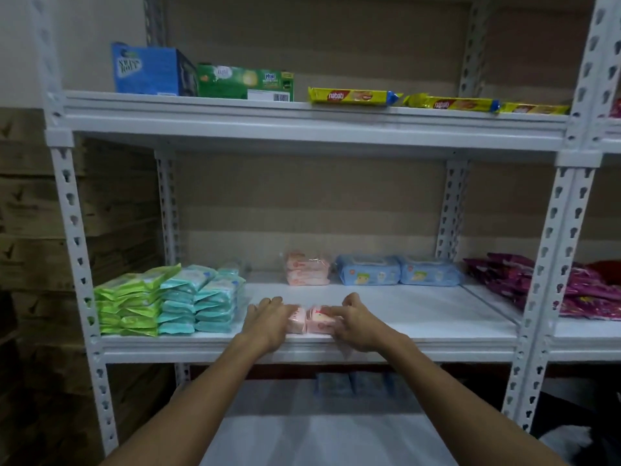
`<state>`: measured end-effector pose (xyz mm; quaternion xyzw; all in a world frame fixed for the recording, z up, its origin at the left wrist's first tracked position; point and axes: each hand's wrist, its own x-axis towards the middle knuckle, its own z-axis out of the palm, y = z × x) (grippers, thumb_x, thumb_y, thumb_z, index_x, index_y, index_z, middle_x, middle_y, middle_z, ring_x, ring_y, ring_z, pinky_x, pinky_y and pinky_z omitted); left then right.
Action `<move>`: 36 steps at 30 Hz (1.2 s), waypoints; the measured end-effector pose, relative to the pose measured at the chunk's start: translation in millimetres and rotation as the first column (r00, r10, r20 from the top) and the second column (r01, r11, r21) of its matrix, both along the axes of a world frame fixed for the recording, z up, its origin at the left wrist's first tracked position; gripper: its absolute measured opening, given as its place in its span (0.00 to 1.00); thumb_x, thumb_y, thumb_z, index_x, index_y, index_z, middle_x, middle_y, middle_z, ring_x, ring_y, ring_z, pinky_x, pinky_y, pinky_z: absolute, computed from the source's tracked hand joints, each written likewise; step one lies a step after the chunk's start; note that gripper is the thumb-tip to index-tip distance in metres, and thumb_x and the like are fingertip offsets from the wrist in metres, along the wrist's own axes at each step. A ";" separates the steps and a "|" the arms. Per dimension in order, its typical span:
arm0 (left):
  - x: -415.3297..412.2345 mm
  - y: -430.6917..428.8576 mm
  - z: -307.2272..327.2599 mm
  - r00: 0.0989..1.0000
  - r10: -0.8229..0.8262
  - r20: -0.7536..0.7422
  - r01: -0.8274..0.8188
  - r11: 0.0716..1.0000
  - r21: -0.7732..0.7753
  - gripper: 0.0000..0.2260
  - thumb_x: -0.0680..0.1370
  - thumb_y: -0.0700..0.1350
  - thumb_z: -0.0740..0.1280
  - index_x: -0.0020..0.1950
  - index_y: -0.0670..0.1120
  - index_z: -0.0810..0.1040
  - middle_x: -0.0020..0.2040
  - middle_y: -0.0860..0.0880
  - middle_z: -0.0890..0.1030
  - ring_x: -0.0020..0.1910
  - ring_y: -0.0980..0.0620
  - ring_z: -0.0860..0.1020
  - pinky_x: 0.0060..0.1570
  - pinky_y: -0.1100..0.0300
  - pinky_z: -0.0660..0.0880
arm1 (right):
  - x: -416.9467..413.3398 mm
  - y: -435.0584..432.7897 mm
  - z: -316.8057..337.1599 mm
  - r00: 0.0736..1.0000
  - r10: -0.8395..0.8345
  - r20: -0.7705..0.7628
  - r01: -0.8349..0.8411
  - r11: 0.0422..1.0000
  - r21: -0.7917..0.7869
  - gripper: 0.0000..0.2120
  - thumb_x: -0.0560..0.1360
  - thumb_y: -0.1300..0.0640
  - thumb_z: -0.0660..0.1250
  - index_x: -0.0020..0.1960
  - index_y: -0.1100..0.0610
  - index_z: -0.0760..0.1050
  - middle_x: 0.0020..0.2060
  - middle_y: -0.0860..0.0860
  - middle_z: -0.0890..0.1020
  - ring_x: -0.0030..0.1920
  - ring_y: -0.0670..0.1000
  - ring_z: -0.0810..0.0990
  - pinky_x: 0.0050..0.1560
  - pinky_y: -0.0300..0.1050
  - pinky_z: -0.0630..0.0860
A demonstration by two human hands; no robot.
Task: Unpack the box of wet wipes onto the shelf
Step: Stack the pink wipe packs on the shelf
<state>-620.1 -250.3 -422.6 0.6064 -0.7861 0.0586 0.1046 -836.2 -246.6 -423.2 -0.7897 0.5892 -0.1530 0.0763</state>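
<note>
Left hand point(268, 319) lies flat with fingers straight on the left pink wet wipes pack point(296, 323). Right hand point(354, 326) curls its fingers over the right pink wet wipes pack point(320, 322), thumb hidden. Packs touch side by side at the front of the middle shelf point(420, 317), with green and teal wipes stacks point(168, 301) just left and blue wipes packs point(396, 272) behind.

Two small pink plastic wet-wipe packs point(317, 326) lie side by side, touching, at the front of the white metal shelf point(420, 314). Stacked green wipe packs point(127, 304) and teal wipe packs point(198, 301) fill its left end. A pink stack point(307, 273) and blue packs point(368, 274) sit at the back.
</note>
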 end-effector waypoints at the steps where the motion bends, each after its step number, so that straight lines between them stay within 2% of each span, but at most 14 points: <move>1: -1.5 -3.8 -2.8 1.000 0.025 0.014 -0.025 0.999 -0.029 0.27 0.79 0.40 0.58 0.76 0.58 0.62 0.71 0.46 0.69 0.70 0.44 0.65 0.67 0.47 0.61 | 2.1 -7.9 -2.3 1.000 -0.008 -0.012 0.008 1.000 -0.007 0.23 0.79 0.48 0.62 0.73 0.41 0.66 0.60 0.51 0.64 0.59 0.54 0.72 0.68 0.53 0.68; 5: -5.8 -27.4 -21.1 0.997 0.068 -0.042 -0.072 0.990 -0.118 0.29 0.75 0.39 0.59 0.76 0.52 0.61 0.70 0.46 0.70 0.70 0.44 0.66 0.68 0.49 0.61 | 11.6 -35.5 -15.3 0.998 -0.045 -0.041 0.042 0.996 -0.075 0.23 0.81 0.49 0.56 0.75 0.40 0.61 0.68 0.54 0.63 0.67 0.57 0.66 0.68 0.60 0.67; 8: -4.4 -51.8 -29.8 0.987 0.075 -0.145 -0.092 0.989 -0.114 0.26 0.78 0.43 0.57 0.77 0.52 0.61 0.72 0.47 0.67 0.73 0.45 0.62 0.73 0.47 0.55 | 15.8 -53.9 -24.6 0.998 -0.051 0.023 0.053 0.991 -0.124 0.23 0.81 0.50 0.55 0.75 0.40 0.61 0.70 0.53 0.63 0.70 0.55 0.64 0.70 0.56 0.66; 11: 1.1 -75.1 -35.2 0.983 0.066 -0.171 -0.083 0.992 -0.091 0.24 0.80 0.45 0.56 0.77 0.53 0.60 0.75 0.47 0.63 0.75 0.45 0.58 0.75 0.46 0.50 | 18.2 -71.1 -26.9 0.999 -0.049 0.020 0.051 0.989 -0.141 0.23 0.81 0.48 0.54 0.75 0.39 0.60 0.72 0.51 0.62 0.71 0.53 0.63 0.70 0.52 0.67; 15: 5.3 -97.0 -42.3 0.987 0.063 -0.148 -0.084 0.986 -0.142 0.25 0.78 0.47 0.56 0.76 0.54 0.61 0.72 0.49 0.65 0.74 0.47 0.60 0.75 0.46 0.52 | 19.0 -91.7 -26.7 0.998 -0.042 0.036 0.046 0.993 -0.105 0.23 0.80 0.46 0.54 0.75 0.37 0.59 0.74 0.47 0.59 0.74 0.51 0.60 0.72 0.51 0.64; 20: 4.6 -110.7 -42.7 0.986 0.074 -0.152 -0.103 0.975 -0.196 0.28 0.72 0.51 0.51 0.74 0.54 0.65 0.70 0.50 0.69 0.71 0.47 0.64 0.73 0.46 0.55 | 21.0 -104.5 -24.6 0.997 -0.026 0.070 0.030 0.998 -0.057 0.23 0.80 0.45 0.55 0.75 0.36 0.59 0.76 0.46 0.56 0.75 0.52 0.59 0.75 0.52 0.60; 23: 1.9 -109.4 -44.1 0.978 0.066 -0.197 -0.117 0.958 -0.261 0.26 0.74 0.50 0.61 0.73 0.51 0.67 0.70 0.46 0.71 0.71 0.44 0.66 0.73 0.43 0.54 | 20.1 -104.4 -25.2 0.994 -0.066 0.084 0.075 0.991 -0.113 0.26 0.78 0.43 0.58 0.76 0.38 0.58 0.78 0.48 0.52 0.77 0.55 0.55 0.77 0.55 0.55; 25: 1.7 -108.2 -46.5 0.977 0.043 -0.207 -0.117 0.925 -0.363 0.25 0.69 0.48 0.67 0.67 0.47 0.75 0.63 0.44 0.77 0.63 0.42 0.74 0.67 0.41 0.64 | 20.1 -101.2 -26.5 0.989 -0.128 0.070 0.137 0.980 -0.146 0.29 0.77 0.40 0.60 0.76 0.39 0.57 0.78 0.49 0.49 0.78 0.56 0.50 0.77 0.58 0.51; 27: 2.1 -105.8 -47.0 0.985 0.052 -0.166 -0.117 0.902 -0.416 0.21 0.66 0.50 0.67 0.58 0.47 0.81 0.54 0.44 0.81 0.53 0.41 0.79 0.56 0.44 0.72 | 20.9 -99.7 -28.7 0.984 -0.171 0.050 0.177 0.973 -0.151 0.26 0.77 0.38 0.58 0.74 0.39 0.60 0.78 0.50 0.54 0.76 0.57 0.59 0.74 0.58 0.59; 29: 1.9 -101.5 -44.6 0.985 0.080 -0.150 -0.132 0.915 -0.382 0.18 0.67 0.51 0.66 0.53 0.48 0.84 0.49 0.46 0.82 0.49 0.43 0.79 0.50 0.47 0.74 | 21.4 -99.2 -28.6 0.981 -0.187 0.044 0.191 0.972 -0.136 0.23 0.79 0.39 0.56 0.73 0.40 0.63 0.75 0.49 0.62 0.70 0.56 0.69 0.69 0.55 0.67; 32: -0.1 -96.4 -40.0 0.985 0.096 -0.146 -0.138 0.937 -0.319 0.16 0.72 0.52 0.65 0.58 0.51 0.82 0.54 0.47 0.80 0.56 0.44 0.77 0.54 0.48 0.71 | 19.9 -101.4 -27.9 0.980 -0.193 0.042 0.197 0.972 -0.126 0.22 0.80 0.40 0.55 0.73 0.40 0.63 0.75 0.49 0.62 0.69 0.56 0.70 0.68 0.55 0.67; 36: -0.3 -96.0 -37.9 0.981 0.083 -0.174 -0.133 0.943 -0.304 0.17 0.76 0.52 0.62 0.63 0.53 0.78 0.60 0.48 0.77 0.62 0.45 0.73 0.60 0.49 0.67 | 19.8 -107.0 -29.6 0.988 -0.156 -0.009 0.155 0.985 -0.079 0.23 0.81 0.39 0.52 0.75 0.38 0.58 0.78 0.48 0.57 0.72 0.57 0.66 0.71 0.57 0.64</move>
